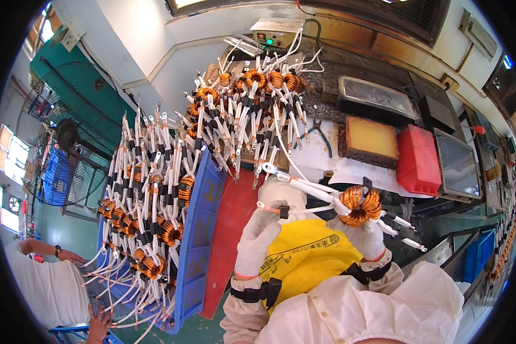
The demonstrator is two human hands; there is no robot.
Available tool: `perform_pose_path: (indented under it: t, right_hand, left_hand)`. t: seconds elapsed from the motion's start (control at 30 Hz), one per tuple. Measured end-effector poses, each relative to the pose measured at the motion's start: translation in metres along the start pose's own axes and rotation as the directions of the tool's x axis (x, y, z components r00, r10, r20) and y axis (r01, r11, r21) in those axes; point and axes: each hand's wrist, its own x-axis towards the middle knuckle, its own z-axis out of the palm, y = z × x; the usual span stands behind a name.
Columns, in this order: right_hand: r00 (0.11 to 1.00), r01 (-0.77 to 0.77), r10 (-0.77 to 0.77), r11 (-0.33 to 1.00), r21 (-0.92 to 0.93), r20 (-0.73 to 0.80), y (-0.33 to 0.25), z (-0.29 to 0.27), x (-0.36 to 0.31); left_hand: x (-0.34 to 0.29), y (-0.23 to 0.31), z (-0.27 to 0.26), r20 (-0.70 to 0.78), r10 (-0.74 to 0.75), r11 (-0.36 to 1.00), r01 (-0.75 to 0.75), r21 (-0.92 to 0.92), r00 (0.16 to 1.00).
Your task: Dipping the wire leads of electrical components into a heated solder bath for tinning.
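Observation:
My right hand (368,237), in a white glove, holds a toroidal coil (359,206) from below. Copper-coloured wire is wound round its ring, and thick white leads run out of it to both sides. One lead reaches up and left to a large metal ring lug (274,171). My left hand (259,236), also gloved, has its fingers closed on a thinner white lead (309,210) near a black sleeve (284,212) and a small lug. A yellow cloth or bag (304,255) with dark print lies below, between my forearms.
Many similar coils fill a blue crate (194,252) at left and a heap (252,109) on the bench. Pliers (322,137), a square pan with a yellow surface (372,137) and a red bin (417,160) lie beyond. A co-worker's hand (100,321) touches leads; a fan (66,132) stands behind.

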Motion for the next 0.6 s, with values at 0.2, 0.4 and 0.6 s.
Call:
perform_pose_path:
  t: [0.2,0.4,0.6]
  right_hand:
    - [1.0,0.021,-0.021,0.998,-0.062,-0.001,-0.016,0.012,-0.003]
    - [0.98,0.099,-0.154,0.923,-0.373,-0.123,0.008,-0.025,-0.013]
    - [0.959,0.099,-0.274,0.548,-0.83,-0.067,0.015,-0.066,-0.035]
  left_hand:
    - [0.002,0.014,0.021,-0.113,-0.123,0.972,0.142,0.188,0.986]
    - [0.009,-0.004,0.062,-0.051,-0.078,0.909,0.093,0.407,0.996]
    - [0.013,0.012,0.069,0.046,-0.167,0.917,0.139,0.373,0.985]
